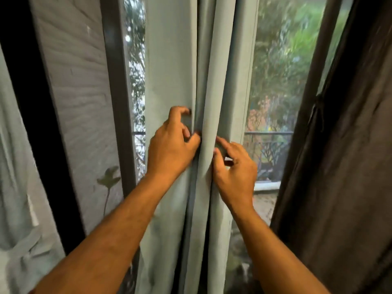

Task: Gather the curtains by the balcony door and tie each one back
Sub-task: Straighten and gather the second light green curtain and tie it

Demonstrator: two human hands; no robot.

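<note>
My left hand (171, 145) has its fingers curled into a fold of the pale green curtain (171, 71), which hangs in pleats in front of the balcony door glass (275, 81). My right hand (235, 170) pinches the next pleat over, forefinger stretched along the cloth. A dark brown curtain (343, 166) hangs at the right, well apart from both hands.

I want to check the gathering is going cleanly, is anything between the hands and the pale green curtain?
Nothing visible. The left hand and right hand are already on the pale green curtain, fingers curled into its folds from either side. The brown curtain hangs apart at the right.
</note>
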